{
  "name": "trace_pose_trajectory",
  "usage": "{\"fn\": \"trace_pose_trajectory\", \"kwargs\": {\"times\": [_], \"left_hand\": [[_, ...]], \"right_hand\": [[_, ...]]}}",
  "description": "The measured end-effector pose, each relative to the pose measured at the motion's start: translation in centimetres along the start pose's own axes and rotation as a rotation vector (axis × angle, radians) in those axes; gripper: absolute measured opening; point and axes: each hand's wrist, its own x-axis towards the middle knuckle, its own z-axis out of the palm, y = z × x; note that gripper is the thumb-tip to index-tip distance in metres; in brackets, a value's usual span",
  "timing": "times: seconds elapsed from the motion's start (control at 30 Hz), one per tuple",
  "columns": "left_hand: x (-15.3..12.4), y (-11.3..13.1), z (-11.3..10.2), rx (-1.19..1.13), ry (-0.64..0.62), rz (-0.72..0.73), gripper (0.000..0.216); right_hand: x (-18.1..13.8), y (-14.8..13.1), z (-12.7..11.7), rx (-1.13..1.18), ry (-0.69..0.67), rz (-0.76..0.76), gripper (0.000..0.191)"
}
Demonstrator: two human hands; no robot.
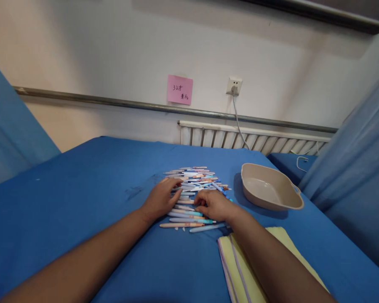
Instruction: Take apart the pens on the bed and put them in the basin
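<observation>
Many slim pens in pale peach, lilac, white and blue lie roughly side by side in a pile on the blue cloth. At the pile's left edge is my left hand, its thumb and fingers apart over the pens' ends. My right hand lies over the right part of the pile. Its fingers are curled together low among the pens, and what they pinch, if anything, is hidden. Closest to me are a peach pen and a light blue pen.
To the right stands a beige plastic basin. A folded yellow towel lies under my right forearm. Behind the table are a white radiator, a metal rail and a socket with a cord. Blue curtains hang at both sides.
</observation>
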Motion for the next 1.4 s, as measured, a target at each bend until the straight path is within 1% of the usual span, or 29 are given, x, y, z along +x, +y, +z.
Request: {"fn": "trace_pose_trajectory", "kwargs": {"times": [0.13,0.3,0.43,0.6,0.7,0.8,0.9,0.97,1.03,1.13,1.17,1.2,1.27,1.33,1.4], "left_hand": [[-0.1,-0.1,0.1,0.007,0.041,0.0,0.022],[-0.1,-0.4,0.4,-0.01,0.048,-0.018,0.021],[-0.1,-0.5,0.5,-0.039,0.076,-0.03,0.022],[-0.2,-0.2,0.3,-0.071,0.064,-0.027,0.022],[-0.2,0.2,0.1,-0.087,0.046,-0.014,0.024],[-0.2,0.6,0.0,-0.114,0.008,0.03,0.026],[-0.2,0.7,0.0,-0.113,-0.036,0.093,0.025],[-0.2,0.6,0.1,-0.104,-0.043,0.094,0.023],[-0.2,0.4,0.3,-0.099,-0.056,0.033,0.025],[-0.2,0.4,0.2,-0.105,-0.105,-0.095,0.031],[-0.2,0.4,0.1,-0.107,-0.102,-0.105,0.031],[-0.1,0.6,0.0,-0.107,-0.083,-0.088,0.032],[-0.1,0.8,-0.2,-0.108,-0.047,0.007,0.037],[-0.2,1.0,-0.3,-0.109,-0.068,0.092,0.036],[-0.3,1.1,-0.3,-0.093,-0.112,0.077,0.029]], "right_hand": [[-0.1,0.0,0.1,-0.008,0.006,0.021,0.015],[0.0,-0.4,-0.2,-0.106,-0.034,-0.027,0.019],[0.0,-1.0,-0.4,-0.17,-0.039,-0.046,0.022],[0.1,-0.7,-0.4,-0.175,-0.02,-0.029,0.022],[0.2,0.1,-0.3,-0.072,0.05,-0.003,0.019],[0.5,1.2,-0.2,0.191,0.135,0.05,0.013],[0.7,2.0,0.0,0.463,0.129,0.099,0.01],[0.8,2.3,0.2,0.561,0.111,0.127,0.013],[0.8,2.4,0.3,0.591,0.111,0.129,0.015],[0.8,2.3,0.3,0.574,0.144,0.086,0.015],[0.8,2.2,0.3,0.564,0.156,0.074,0.014],[0.8,2.2,0.3,0.555,0.168,0.068,0.014],[0.9,2.1,0.2,0.535,0.183,0.072,0.014],[0.9,2.0,0.1,0.515,0.193,0.078,0.013],[0.9,1.8,0.0,0.496,0.201,0.076,0.013]]}}
